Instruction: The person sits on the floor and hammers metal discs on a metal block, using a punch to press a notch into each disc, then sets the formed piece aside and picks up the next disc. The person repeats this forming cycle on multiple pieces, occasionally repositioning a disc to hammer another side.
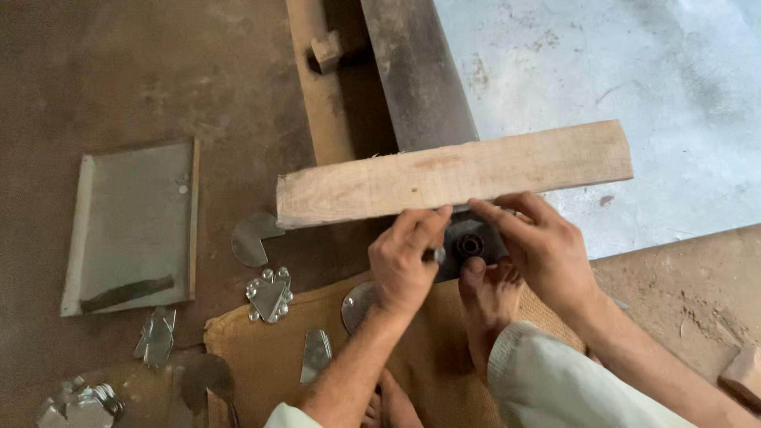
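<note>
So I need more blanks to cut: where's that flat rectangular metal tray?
In the head view, the rectangular metal tray lies on the dirt floor at the left, left of the wooden plank, with small cut metal pieces just beside its lower right corner.

Brown dirt floor (pixel 119 71) at left; pale grey concrete slab (pixel 634 71) at upper right; burlap sacking (pixel 261 349) spread at bottom centre.

Both hands, left hand (pixel 408 261) and right hand (pixel 543 246), pinch a dark metal part (pixel 468 244) under a wooden plank (pixel 452 174)
</note>
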